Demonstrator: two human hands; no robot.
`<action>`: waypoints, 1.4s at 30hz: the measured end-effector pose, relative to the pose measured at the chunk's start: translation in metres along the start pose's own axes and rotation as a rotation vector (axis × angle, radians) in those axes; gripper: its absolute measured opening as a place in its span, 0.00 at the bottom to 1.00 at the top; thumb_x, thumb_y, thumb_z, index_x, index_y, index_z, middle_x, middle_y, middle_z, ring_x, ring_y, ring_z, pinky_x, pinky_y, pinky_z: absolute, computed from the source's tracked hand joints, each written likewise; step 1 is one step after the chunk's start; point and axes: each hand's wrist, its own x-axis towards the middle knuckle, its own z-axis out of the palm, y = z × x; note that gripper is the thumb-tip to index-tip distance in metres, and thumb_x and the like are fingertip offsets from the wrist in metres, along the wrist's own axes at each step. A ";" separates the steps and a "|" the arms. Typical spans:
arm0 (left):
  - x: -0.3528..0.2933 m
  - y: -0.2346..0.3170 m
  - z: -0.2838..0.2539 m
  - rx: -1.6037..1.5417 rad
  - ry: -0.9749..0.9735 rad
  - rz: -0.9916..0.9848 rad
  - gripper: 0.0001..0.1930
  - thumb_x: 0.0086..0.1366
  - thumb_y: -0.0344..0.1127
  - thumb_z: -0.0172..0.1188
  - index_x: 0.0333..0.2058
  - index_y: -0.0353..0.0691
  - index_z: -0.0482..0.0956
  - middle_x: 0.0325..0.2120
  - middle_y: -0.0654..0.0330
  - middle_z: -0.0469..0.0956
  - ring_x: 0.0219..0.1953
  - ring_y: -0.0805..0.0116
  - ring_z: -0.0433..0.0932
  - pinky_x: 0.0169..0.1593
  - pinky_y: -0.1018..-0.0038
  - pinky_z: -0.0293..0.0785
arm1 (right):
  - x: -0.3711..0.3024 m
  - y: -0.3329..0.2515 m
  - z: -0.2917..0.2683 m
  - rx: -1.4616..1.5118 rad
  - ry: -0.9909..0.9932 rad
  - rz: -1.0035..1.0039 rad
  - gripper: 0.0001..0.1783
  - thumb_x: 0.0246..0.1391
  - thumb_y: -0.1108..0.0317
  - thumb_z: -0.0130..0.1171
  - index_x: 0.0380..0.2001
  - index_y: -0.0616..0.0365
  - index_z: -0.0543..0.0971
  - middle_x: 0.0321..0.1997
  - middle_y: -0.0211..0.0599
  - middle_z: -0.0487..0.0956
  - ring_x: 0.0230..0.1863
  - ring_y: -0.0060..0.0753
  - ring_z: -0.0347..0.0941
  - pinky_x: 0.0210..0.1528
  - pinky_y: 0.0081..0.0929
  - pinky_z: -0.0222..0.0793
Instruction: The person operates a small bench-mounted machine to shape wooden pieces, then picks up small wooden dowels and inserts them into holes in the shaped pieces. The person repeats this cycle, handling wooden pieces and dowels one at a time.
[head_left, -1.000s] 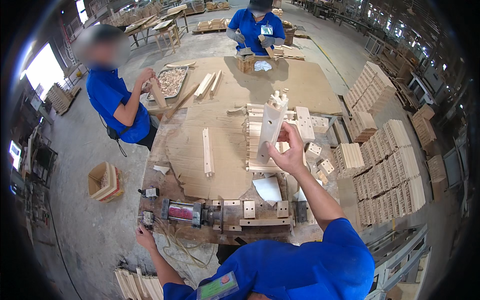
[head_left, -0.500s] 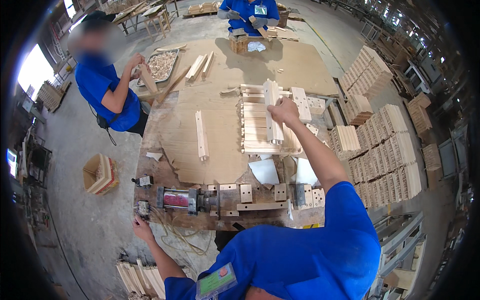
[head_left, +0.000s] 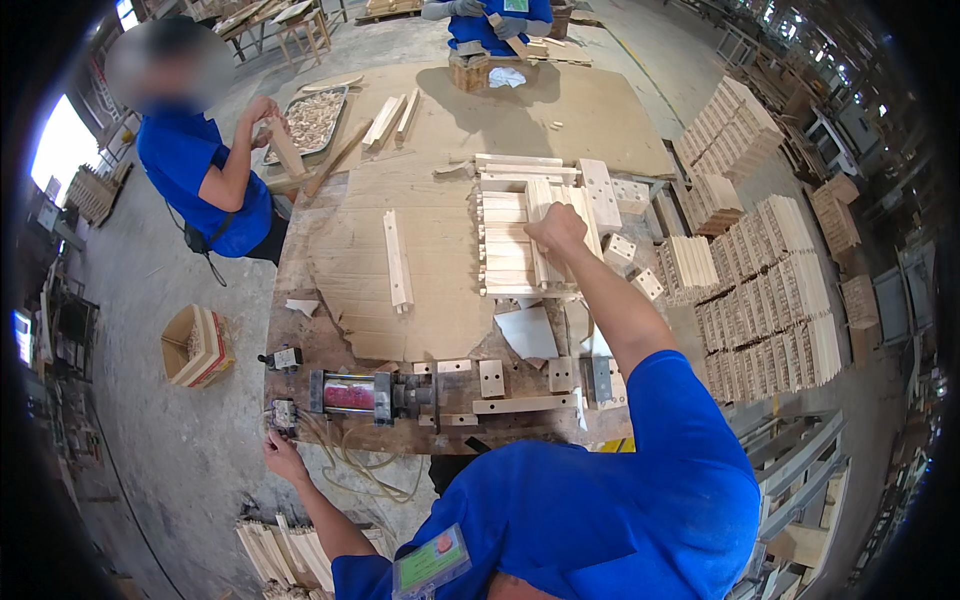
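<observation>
While the left hand [head_left: 286, 460] sits at the near left corner of the workbench [head_left: 400, 437], its fingertips are right by a small valve block [head_left: 284, 414]; whether they're closed on it, I cannot tell from up here. Just past that lies a pneumatic cylinder [head_left: 350, 393], reddish through its clear barrel, its rod end facing right, toward drilled wooden blocks [head_left: 491, 378] and a slim drilled batten [head_left: 524, 405]. A white scrap sheet [head_left: 527, 333] lies behind those blocks.

Farther in, one lone rail [head_left: 398, 262] rests on the cardboard sheet [head_left: 440, 325], pointing away from the body. And look right: there's the right hand [head_left: 560, 230], arm at full stretch, fingers clamped on a wooden rail [head_left: 545, 268]! That rail is on top of the rail stack [head_left: 506, 240], running crosswise over the pieces below. Out to the right of the bench, tall piles of timber parts [head_left: 770, 300] stand in tiers.

Over on the far left, a co-worker in blue [head_left: 205, 190] holds an upright wooden piece [head_left: 285, 150] beside a metal tray [head_left: 346, 100] of small wooden bits. Farthest off, across the bench, a second co-worker [head_left: 502, 40] in grey gloves handles another piece.
</observation>
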 end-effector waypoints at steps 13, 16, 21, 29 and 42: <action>0.000 0.000 -0.005 0.144 0.050 0.050 0.19 0.76 0.48 0.59 0.34 0.36 0.82 0.20 0.59 0.80 0.19 0.70 0.77 0.25 0.67 0.74 | -0.018 0.005 0.016 -0.076 0.120 -0.139 0.30 0.47 0.56 0.71 0.50 0.66 0.82 0.59 0.54 0.74 0.60 0.55 0.76 0.57 0.49 0.79; -0.003 -0.001 -0.011 0.146 0.039 -0.010 0.19 0.75 0.49 0.59 0.37 0.35 0.84 0.22 0.55 0.83 0.22 0.62 0.80 0.28 0.63 0.76 | -0.027 0.004 0.022 -0.085 0.137 -0.179 0.30 0.50 0.55 0.70 0.52 0.64 0.81 0.61 0.53 0.73 0.63 0.55 0.73 0.59 0.51 0.78; 0.000 0.006 -0.003 0.276 0.120 0.250 0.20 0.73 0.47 0.60 0.48 0.35 0.85 0.34 0.44 0.87 0.36 0.43 0.85 0.43 0.54 0.78 | -0.028 0.030 0.023 -0.100 0.324 -0.228 0.31 0.57 0.49 0.67 0.55 0.62 0.80 0.66 0.54 0.72 0.66 0.57 0.71 0.62 0.54 0.75; -0.077 -0.050 -0.040 0.249 0.177 -0.091 0.21 0.67 0.46 0.63 0.49 0.35 0.85 0.34 0.43 0.86 0.38 0.45 0.86 0.45 0.56 0.80 | -0.061 0.020 0.029 0.160 0.354 -0.486 0.28 0.60 0.55 0.68 0.57 0.62 0.79 0.52 0.50 0.77 0.54 0.51 0.77 0.56 0.48 0.75; -0.329 -0.177 -0.136 0.486 -0.845 -0.356 0.24 0.59 0.56 0.61 0.37 0.40 0.89 0.36 0.46 0.87 0.39 0.39 0.86 0.43 0.53 0.82 | -0.196 -0.039 0.079 0.765 -0.518 -0.792 0.18 0.69 0.62 0.62 0.56 0.60 0.82 0.36 0.26 0.79 0.35 0.15 0.75 0.33 0.17 0.70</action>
